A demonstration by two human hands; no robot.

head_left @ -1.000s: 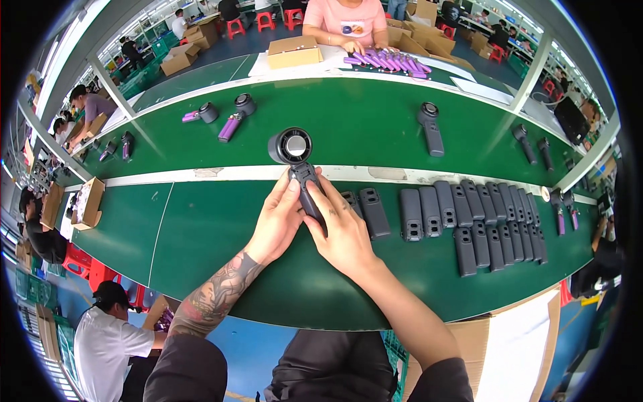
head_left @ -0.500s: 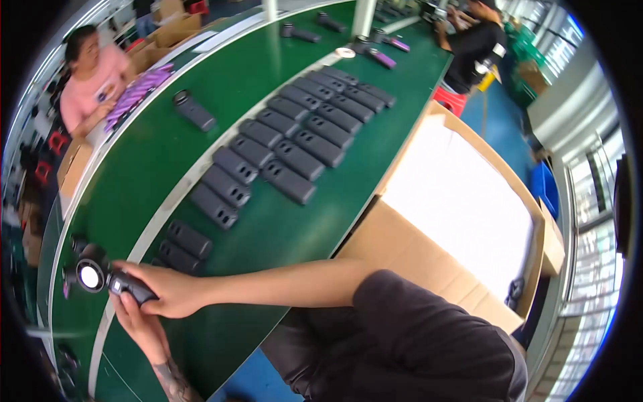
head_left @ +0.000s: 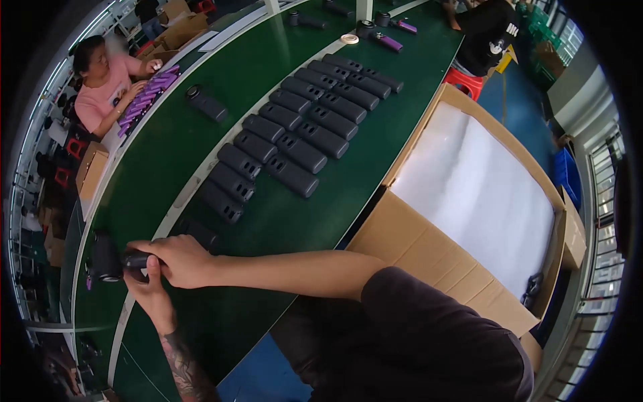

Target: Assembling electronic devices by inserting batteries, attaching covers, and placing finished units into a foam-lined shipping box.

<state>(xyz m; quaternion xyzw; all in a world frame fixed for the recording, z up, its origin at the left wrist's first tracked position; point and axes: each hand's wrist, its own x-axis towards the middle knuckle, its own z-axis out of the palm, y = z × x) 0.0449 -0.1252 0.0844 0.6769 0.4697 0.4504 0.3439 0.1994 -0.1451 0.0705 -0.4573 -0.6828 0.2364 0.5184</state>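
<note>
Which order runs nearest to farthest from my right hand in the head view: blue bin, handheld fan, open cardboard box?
From your right hand:
1. Handheld fan, held, at left.
2. Open cardboard box, right of your hands.
3. Blue bin, beyond the box, far right.

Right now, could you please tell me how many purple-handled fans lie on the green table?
2 at its far end: one fan by the pale roll, another fan just beyond. A purple part behind the held fan may be a third, mostly hidden.
</note>
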